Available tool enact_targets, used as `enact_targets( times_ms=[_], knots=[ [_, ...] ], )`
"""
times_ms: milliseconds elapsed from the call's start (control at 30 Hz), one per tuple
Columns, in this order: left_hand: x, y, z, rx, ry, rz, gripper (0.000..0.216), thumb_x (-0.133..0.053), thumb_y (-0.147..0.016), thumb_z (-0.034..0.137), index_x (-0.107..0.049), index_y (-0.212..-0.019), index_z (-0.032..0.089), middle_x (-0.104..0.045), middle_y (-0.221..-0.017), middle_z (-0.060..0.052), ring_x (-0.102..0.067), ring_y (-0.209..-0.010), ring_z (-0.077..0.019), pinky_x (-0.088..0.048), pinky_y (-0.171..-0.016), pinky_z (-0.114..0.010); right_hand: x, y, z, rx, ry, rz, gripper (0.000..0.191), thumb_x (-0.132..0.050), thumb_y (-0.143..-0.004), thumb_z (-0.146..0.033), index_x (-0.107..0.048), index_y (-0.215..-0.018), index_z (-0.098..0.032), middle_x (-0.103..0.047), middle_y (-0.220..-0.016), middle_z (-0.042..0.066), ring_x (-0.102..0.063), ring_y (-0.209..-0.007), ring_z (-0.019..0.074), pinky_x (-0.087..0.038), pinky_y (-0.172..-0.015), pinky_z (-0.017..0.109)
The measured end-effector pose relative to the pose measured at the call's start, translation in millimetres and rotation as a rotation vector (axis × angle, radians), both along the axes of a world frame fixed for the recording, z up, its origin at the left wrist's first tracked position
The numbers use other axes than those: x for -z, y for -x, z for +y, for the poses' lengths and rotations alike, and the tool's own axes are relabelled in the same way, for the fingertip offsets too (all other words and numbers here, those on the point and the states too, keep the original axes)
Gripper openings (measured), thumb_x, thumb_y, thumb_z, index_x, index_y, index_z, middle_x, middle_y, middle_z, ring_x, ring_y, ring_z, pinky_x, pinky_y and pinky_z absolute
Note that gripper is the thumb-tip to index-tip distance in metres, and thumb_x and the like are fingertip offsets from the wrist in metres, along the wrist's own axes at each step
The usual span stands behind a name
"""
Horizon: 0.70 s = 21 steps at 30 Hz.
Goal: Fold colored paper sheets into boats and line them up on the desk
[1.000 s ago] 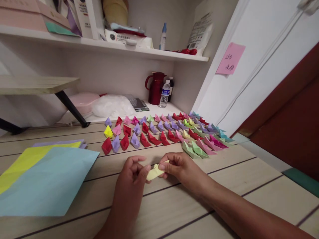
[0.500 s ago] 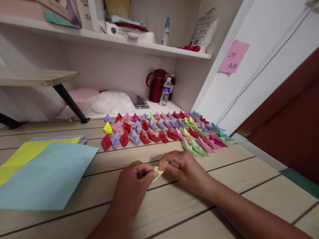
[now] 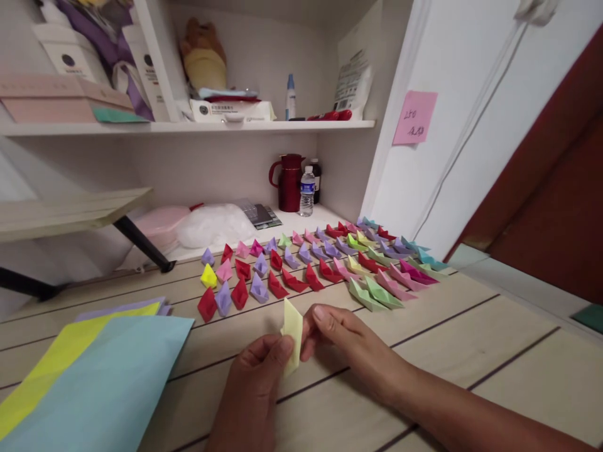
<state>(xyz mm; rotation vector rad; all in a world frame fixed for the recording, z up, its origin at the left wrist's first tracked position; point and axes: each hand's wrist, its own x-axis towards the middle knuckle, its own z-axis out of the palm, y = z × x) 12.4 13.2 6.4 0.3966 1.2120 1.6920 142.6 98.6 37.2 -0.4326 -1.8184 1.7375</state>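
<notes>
A small folded piece of pale yellow paper [image 3: 293, 333] stands upright between the thumb and fingers of my left hand [image 3: 257, 380]. Just right of it is my right hand [image 3: 351, 351], with loosely curled fingers reaching the paper's right edge and the thumb lifted off it. Whether those fingertips touch the paper is hard to make out. Beyond both hands, several rows of small folded paper boats [image 3: 294, 279] in red, purple, pink, green, yellow and blue cover the back of the wooden table [image 3: 471, 339].
Large sheets of blue paper [image 3: 117, 370] and yellow paper [image 3: 70, 351] lie at the left. Behind the boats stand a dark red jug [image 3: 289, 182] and a water bottle [image 3: 307, 191]. A small raised wooden stand [image 3: 70, 213] with black legs is at the left, below a white shelf [image 3: 264, 127].
The yellow paper has turned from low and slanted to upright in my left hand. My right hand has loosened its pinch on it. The view has tilted up.
</notes>
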Motion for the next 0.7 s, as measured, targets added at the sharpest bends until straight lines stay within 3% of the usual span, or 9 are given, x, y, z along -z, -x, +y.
enact_targets(
  times_ms=[233, 433, 567, 700],
  knots=[
    [-8.7, -1.4, -1.8, 0.078, 0.019, 0.111, 0.034, -0.084, -0.054, 0.047, -0.072, -0.062, 0.016, -0.067, -0.059, -0.003, -0.058, -0.061, -0.0154, -0.043, -0.068, -0.029, -5.8, -7.9, -2.8, -0.019, -0.3, -0.101, 0.046, -0.034, -0.102, -0.051, -0.06, -0.084, -0.017, -0.064, -0.08, 0.003, -0.061, -0.077, 0.0161, -0.047, -0.076, 0.028],
    [1.1, 4.1, 0.7, 0.192, 0.039, 0.323, 0.043, -0.077, -0.059, 0.058, -0.071, -0.057, 0.016, -0.064, -0.058, -0.004, -0.048, -0.058, -0.0132, -0.036, -0.062, -0.027, -3.4, -4.1, -4.0, -0.006, -0.186, -0.121, 0.048, -0.045, -0.097, -0.055, -0.059, -0.074, -0.016, -0.061, -0.069, 0.001, -0.058, -0.068, 0.0148, -0.047, -0.072, 0.027],
    [-1.5, 4.9, 0.0, 0.205, 0.029, 0.322, 0.043, -0.075, -0.063, 0.057, -0.069, -0.056, 0.016, -0.058, -0.053, -0.001, -0.043, -0.054, -0.0111, -0.039, -0.067, -0.029, 1.2, 1.3, -4.4, -0.007, -0.121, -0.088, 0.05, -0.045, -0.096, -0.057, -0.06, -0.072, -0.016, -0.06, -0.067, 0.001, -0.058, -0.066, 0.0146, -0.047, -0.072, 0.028],
    [-10.1, -0.1, -4.9, 0.142, -0.017, 0.242, 0.038, -0.076, -0.067, 0.052, -0.066, -0.056, 0.017, -0.06, -0.057, 0.0, -0.049, -0.058, -0.0123, -0.041, -0.068, -0.028, 6.8, 5.4, -4.6, -0.042, -0.03, -0.063, 0.054, -0.039, -0.097, -0.059, -0.061, -0.074, -0.016, -0.061, -0.064, 0.002, -0.06, -0.066, 0.015, -0.047, -0.071, 0.027]
  ],
)
